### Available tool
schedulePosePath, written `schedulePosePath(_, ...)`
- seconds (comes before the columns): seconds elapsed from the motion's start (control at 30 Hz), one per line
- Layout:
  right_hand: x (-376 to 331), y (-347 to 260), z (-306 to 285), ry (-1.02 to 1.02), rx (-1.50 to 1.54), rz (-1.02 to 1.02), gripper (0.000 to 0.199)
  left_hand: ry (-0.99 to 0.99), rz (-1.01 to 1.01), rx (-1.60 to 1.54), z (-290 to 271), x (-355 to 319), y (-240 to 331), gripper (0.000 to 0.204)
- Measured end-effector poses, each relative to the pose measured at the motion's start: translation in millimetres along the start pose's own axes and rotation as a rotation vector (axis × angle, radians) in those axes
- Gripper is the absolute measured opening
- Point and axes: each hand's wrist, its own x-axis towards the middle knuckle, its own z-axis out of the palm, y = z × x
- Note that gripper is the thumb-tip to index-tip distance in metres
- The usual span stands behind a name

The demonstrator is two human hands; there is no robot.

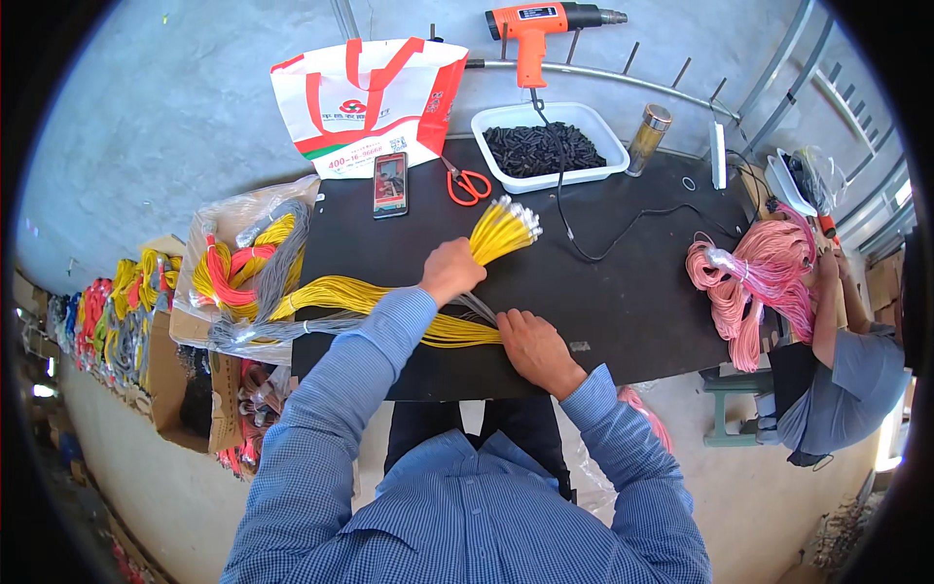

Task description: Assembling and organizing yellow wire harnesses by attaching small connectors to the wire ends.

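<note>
We hold the yellow wire bundle (494,241) clamped in our left grip (453,273), white ends (523,222) just beyond it. We judge that a loosened hold could let it fan out and tangle. The held end points away from us and rightward, its long axis diagonal. Our right grip (535,352) touches trailing wires (457,333); whether it clamps, we cannot tell.
</note>
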Motion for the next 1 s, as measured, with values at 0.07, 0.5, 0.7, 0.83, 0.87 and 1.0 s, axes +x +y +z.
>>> schedulePosePath(0.07,-3,-2,0,0.032,0.001,0.010,0.022,-0.128,-0.047,-0.180,-13,2,-9,0.030)
schedulePosePath(0.5,-3,-7,-4,0.081,-0.035,0.056,0.050,-0.288,0.221,-1.287,-63,-82,-43,0.024)
schedulePosePath(0.7,20,9,-3,-0.059,0.119,0.091,0.063,-0.320,0.284,-1.234,-47,-136,-46,0.039)
schedulePosePath(0.83,62,31,-15,-0.124,-0.008,0.057,0.036,-0.150,0.804,-0.457,-33,-158,-36,0.026)
schedulePosePath(0.87,75,36,-18,-0.003,-0.114,-0.012,0.026,-0.066,0.910,-0.310,-25,-159,-32,0.024)
schedulePosePath(1.0,111,52,-25,0.267,-0.304,-0.214,0.012,0.158,0.961,-0.038,13,-155,-22,0.023)
